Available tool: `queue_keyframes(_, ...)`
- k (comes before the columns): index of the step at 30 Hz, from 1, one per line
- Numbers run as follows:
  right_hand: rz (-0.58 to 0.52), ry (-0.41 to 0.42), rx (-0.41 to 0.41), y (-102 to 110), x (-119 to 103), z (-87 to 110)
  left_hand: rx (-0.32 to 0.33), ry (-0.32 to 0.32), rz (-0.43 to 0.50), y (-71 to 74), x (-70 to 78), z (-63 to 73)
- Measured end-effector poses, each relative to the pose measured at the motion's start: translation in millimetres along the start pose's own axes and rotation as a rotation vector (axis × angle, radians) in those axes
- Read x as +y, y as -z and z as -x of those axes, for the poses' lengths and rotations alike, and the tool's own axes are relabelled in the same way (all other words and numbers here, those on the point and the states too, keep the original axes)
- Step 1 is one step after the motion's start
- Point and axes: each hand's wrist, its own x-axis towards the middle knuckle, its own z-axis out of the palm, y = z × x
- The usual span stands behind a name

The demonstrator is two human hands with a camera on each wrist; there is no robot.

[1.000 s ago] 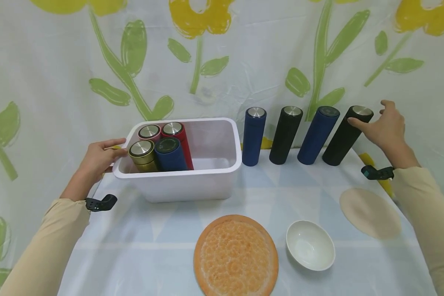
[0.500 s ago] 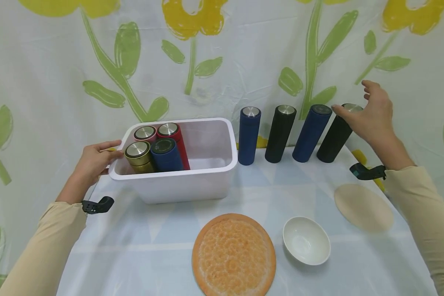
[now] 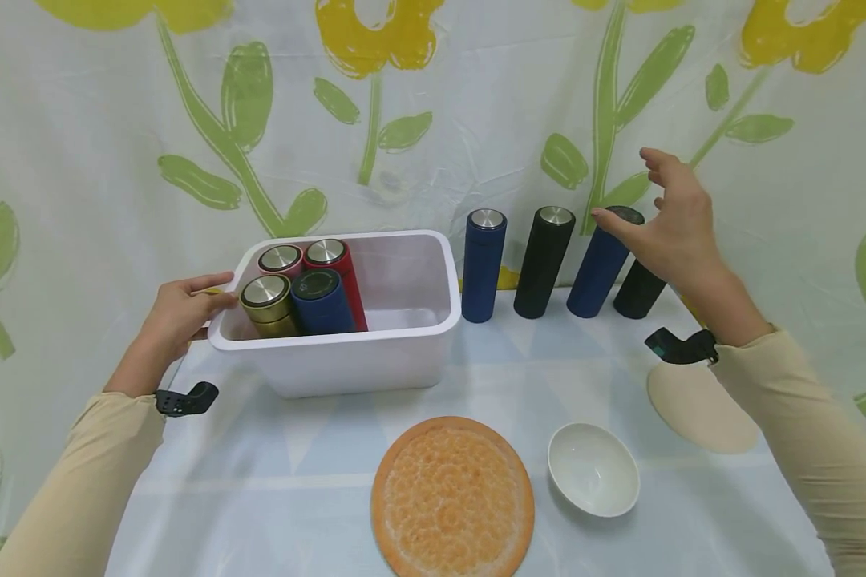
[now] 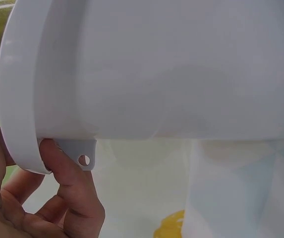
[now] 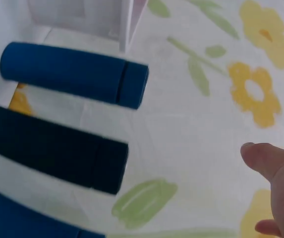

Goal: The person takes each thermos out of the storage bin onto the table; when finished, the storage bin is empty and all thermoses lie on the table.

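Note:
My left hand (image 3: 188, 312) grips the left end of a white plastic bin (image 3: 361, 361). In the left wrist view, a finger (image 4: 65, 166) hooks under the bin's rim. Inside the bin's left half stand a gold thermos (image 3: 273, 319), a blue thermos (image 3: 326, 311), a red thermos (image 3: 348, 276) and a pink thermos (image 3: 281, 260). To the bin's right stand a blue thermos (image 3: 484, 268), a black thermos (image 3: 544, 264), another blue thermos (image 3: 597, 268) and another black thermos (image 3: 639, 290). My right hand (image 3: 674, 228), fingers spread and holding nothing, hovers before the last two, partly hiding them.
Toward the front of the table lies a round, bread-patterned mat (image 3: 452, 497). A white bowl (image 3: 594, 470) stands to its right, and a flat beige disc (image 3: 700, 409) lies beyond, partly behind the right sleeve. A flower-printed sheet (image 3: 476, 104) hangs behind.
My right hand has come off the far-right black thermos, risen and moved left toward the neighbouring blue one. The left hand stays on the bin. The head view has shifted slightly.

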Motion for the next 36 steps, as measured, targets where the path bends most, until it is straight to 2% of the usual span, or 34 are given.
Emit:
queue_keyframes(11, -0.068, 0.083, -0.058, -29, -27, -4.2, 0.012, 0.008, 0.002, -2.3, 1.9, 1.1)
queue_keyframes(17, -0.102, 0.142, -0.061, -43, -37, -6.0, 0.021, 0.001, -0.005, -2.1, 1.1, 0.7)
queue_keyframes(36, -0.134, 0.229, -0.157, -77, -70, -5.2, 0.024, -0.001, -0.003, -2.7, 1.9, 1.3)
